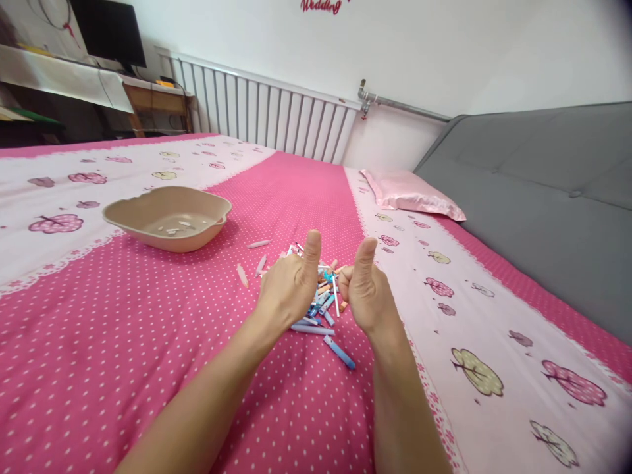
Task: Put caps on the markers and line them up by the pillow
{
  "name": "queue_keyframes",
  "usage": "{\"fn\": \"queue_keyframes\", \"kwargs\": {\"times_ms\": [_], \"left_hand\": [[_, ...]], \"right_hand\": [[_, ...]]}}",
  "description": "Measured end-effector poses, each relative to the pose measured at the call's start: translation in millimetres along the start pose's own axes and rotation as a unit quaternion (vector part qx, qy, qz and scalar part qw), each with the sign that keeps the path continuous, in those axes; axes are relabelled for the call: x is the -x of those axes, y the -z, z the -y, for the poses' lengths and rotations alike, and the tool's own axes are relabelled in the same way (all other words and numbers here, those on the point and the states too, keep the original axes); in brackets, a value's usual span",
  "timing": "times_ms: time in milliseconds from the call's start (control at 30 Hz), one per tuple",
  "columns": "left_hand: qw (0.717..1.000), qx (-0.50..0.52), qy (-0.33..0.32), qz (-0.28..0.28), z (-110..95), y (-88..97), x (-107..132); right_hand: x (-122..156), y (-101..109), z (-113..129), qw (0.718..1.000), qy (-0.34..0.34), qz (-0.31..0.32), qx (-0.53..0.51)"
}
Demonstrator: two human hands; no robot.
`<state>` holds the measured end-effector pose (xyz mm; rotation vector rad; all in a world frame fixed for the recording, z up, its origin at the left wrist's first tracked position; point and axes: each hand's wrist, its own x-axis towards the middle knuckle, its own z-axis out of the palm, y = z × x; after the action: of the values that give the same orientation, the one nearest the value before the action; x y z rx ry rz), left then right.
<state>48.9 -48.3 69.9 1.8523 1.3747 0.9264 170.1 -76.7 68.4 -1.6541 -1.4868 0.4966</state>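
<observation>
Both my hands are held over a bed, each in a fist with the thumb pointing up. My left hand [289,286] and my right hand [365,289] sit side by side, a small gap between them. Nothing shows inside either fist. Just beyond and beneath them lies a loose pile of small pens and sticks [323,303] in blue, white, orange and pink. One blue pen [339,352] lies apart, nearer me. A few pale sticks [241,275] are scattered to the left of the pile.
A beige shallow basin [168,217] with a few bits in it stands on the bed at the left. The pink dotted bedspread [123,342] covers the bed. A pink pillow [412,194] lies by the grey headboard [543,197]. A white radiator [261,115] lines the far wall.
</observation>
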Motion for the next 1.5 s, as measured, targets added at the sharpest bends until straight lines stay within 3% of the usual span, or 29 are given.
{"fn": "queue_keyframes", "kwargs": {"times_ms": [233, 1133, 1500], "left_hand": [[1.0, -0.004, 0.0, 0.005, -2.4, -4.1, 2.6], [1.0, -0.021, 0.015, -0.009, -5.1, -5.0, 2.8], [1.0, 0.01, 0.002, -0.003, -13.7, 0.8, 13.4]], "right_hand": [[-0.2, -1.3, 6.6, 0.999, -0.007, 0.037, -0.019], [1.2, -1.4, 10.5, 0.999, -0.024, 0.036, -0.008], [14.2, 6.7, 19.6, 0.999, 0.025, 0.031, -0.007]]}}
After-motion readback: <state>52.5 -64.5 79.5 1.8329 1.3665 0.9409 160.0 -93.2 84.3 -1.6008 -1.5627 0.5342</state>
